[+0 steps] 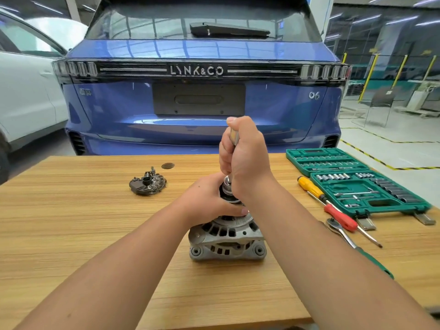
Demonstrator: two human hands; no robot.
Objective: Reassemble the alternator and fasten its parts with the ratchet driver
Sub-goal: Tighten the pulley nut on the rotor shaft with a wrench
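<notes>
Around us on the wooden surface (71,210) we see a dark rectifier plate (147,183) lying well to the left of the work, with a small dark disc (167,166) just behind it. To the right lies an open green socket case (357,184), and beside it a yellow-handled screwdriver (309,188), a red-handled screwdriver (340,216) and a spare ratchet wrench (340,231) whose green handle is partly hidden under our right forearm. A blue car (197,96) stands close behind the surface, a white car (26,96) to its left.

The alternator (226,236) stands near the middle of the surface, pulley end up, between our forearms. Our left hand (209,201) wraps round its pulley from the left, fingers curled on it, so most of the pulley is hidden. Our right hand (245,158) is directly above, its grip clamped round the metal handle of the ratchet driver (234,136), which stands upright with its lower end (228,184) seated on top of the pulley. Neither grip is apart; both are closed on what they hold.
</notes>
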